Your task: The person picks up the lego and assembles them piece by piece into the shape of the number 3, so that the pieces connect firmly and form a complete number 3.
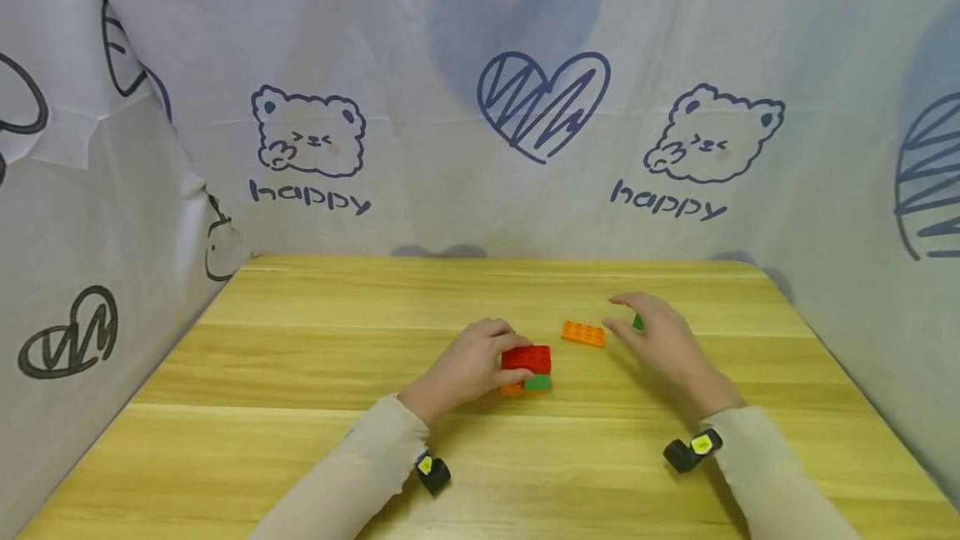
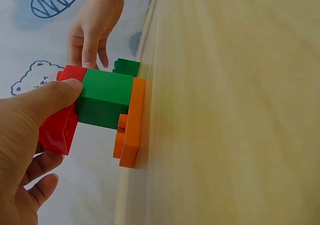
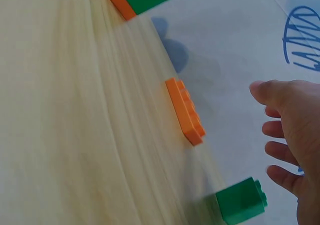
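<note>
My left hand (image 1: 474,361) pinches the red toy brick (image 2: 59,130) at the top of a small stack, its thumb on one side. Under the red brick sits a green brick (image 2: 106,97), and at the bottom an orange flat brick (image 2: 134,127) that sticks out beyond the green one. My right hand (image 1: 660,340) hovers with nothing between its parted thumb and fingers. Below it in the right wrist view stands a loose green brick (image 3: 241,201), mostly hidden by the hand in the head view. A loose orange flat brick (image 1: 582,334) lies studs up between the two hands.
The wood-grain table (image 1: 300,315) carries the bricks. White cloth (image 1: 420,190) printed with bears and hearts hangs behind and along both sides. Each wrist wears a small black camera (image 1: 682,455).
</note>
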Available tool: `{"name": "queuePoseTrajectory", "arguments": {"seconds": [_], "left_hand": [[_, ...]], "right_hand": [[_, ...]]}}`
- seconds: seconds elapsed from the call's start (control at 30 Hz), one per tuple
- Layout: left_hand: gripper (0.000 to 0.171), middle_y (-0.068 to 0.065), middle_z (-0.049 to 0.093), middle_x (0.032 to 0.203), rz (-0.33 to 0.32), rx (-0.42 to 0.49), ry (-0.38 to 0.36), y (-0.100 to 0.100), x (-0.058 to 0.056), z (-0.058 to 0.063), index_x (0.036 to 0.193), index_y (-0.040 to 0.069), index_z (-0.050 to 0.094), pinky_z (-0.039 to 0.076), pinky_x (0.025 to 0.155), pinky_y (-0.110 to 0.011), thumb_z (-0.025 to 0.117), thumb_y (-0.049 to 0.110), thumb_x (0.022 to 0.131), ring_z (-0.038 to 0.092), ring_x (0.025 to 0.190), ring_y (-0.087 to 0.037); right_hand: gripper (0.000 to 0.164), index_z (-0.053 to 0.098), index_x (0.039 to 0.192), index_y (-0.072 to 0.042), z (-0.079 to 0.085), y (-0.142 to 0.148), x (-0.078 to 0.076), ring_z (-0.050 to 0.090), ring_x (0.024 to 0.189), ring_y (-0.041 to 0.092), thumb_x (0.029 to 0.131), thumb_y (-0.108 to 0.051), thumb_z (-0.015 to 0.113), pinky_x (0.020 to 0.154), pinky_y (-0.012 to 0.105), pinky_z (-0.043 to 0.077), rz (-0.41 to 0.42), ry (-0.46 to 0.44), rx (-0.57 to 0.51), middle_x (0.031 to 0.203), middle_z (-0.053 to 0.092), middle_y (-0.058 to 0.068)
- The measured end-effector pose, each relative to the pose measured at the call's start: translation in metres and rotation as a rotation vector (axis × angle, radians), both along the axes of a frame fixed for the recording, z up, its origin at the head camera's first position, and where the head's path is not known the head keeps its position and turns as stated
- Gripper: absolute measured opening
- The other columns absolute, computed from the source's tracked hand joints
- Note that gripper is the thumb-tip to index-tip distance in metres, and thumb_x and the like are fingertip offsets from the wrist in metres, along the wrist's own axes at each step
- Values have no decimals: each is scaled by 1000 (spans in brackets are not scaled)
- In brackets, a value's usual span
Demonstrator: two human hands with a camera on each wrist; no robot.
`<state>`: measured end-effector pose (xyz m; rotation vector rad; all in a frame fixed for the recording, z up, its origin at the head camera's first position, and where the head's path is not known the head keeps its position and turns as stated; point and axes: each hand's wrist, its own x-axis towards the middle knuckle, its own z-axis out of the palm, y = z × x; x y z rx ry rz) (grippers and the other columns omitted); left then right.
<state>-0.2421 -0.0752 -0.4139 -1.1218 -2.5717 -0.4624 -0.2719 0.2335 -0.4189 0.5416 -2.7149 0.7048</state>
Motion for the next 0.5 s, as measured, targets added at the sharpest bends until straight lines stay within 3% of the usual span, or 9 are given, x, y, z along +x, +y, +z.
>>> {"name": "queuePoseTrajectory", "arguments": {"seconds": [0.23,0.5], "left_hand": [[40,2,64,101,3,-7,0,0,0,0,113,14,73,50,80,-29,74,43,86,58,89,-15],[40,2,64,100,-2,5,11,0,-1,-1,112,14,73,50,78,-29,75,43,85,58,87,-14]], "right_hand": [[46,57,131,0,-4,17,-8,46,123,43,97,-30,64,104,58,32,-70,48,47,133,53,24],[53,50,138,3,-9,29,-12,44,125,46,96,-25,64,104,60,31,-99,19,136,137,50,27]]}}
